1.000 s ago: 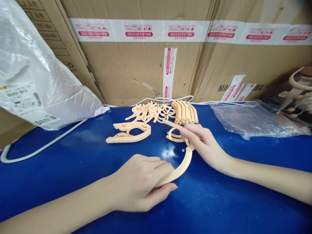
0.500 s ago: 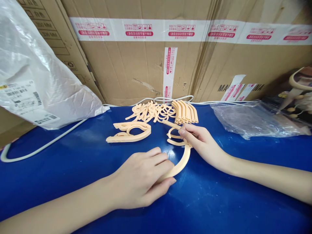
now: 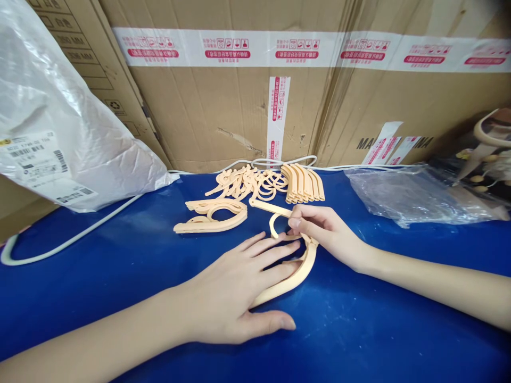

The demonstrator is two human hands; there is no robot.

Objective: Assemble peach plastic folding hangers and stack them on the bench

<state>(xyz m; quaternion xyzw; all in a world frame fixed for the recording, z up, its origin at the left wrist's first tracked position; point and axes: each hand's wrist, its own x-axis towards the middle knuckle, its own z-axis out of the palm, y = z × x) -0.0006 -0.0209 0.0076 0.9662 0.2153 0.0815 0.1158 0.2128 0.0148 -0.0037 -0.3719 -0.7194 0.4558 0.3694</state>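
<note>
A beige plastic folding clothes hanger (image 3: 302,272) lies between my two hands, its curved arm toward me and a straight piece and a hook sticking out to the left. My right hand (image 3: 325,231) pinches it near the hinge, thumb and fingers closed. Across the curved arm rests my left hand (image 3: 239,287), with fingers stretched out and spread and the thumb apart; the arm's near end is hidden under its palm. Two folded hangers (image 3: 213,226) sit side by side just beyond my left hand.
Behind the hands are a heap of loose beige hook pieces (image 3: 239,182) and a neat stack of curved arms (image 3: 302,183). A white plastic bag (image 3: 72,106) stands left, a clear bag (image 3: 395,191) right. A white cable (image 3: 80,242) loops over the blue table; cardboard boxes (image 3: 223,111) wall the back.
My left hand has opened its fingers from a grip on the curved arm and spread them over it. The straight piece in my right hand has shifted left, toward the folded hangers.
</note>
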